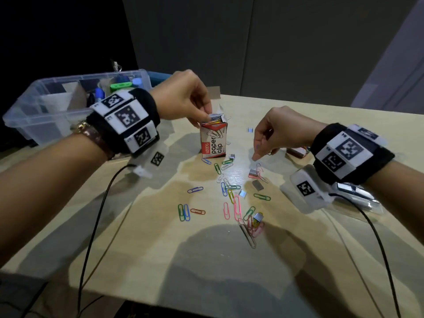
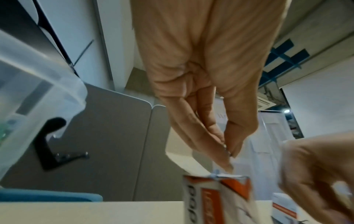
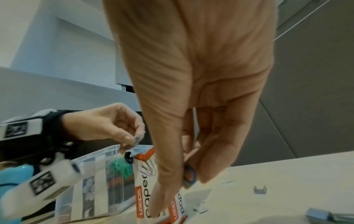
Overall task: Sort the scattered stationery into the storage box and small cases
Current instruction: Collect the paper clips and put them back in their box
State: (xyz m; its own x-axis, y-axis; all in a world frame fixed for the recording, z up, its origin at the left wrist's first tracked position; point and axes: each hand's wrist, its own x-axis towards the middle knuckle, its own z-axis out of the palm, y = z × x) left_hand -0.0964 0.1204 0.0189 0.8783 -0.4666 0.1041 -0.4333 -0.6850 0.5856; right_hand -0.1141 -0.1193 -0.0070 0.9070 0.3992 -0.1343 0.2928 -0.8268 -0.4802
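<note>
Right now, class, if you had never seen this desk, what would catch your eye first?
The upright paper clip box mid-table, top open, with the left hand pinching something small at its mouth. Then the coloured paper clips strewn in front of it, the right hand reaching down toward them. At far left stands a clear storage box.

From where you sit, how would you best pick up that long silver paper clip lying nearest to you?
Probably from above, pinching one rounded end. The long silver paper clip lies flat on the table, so there is no side to grip; its near end points toward you and lies free, while its far end runs into the pink clips. Tip the near end up with a fingertip, then pinch it.
</note>
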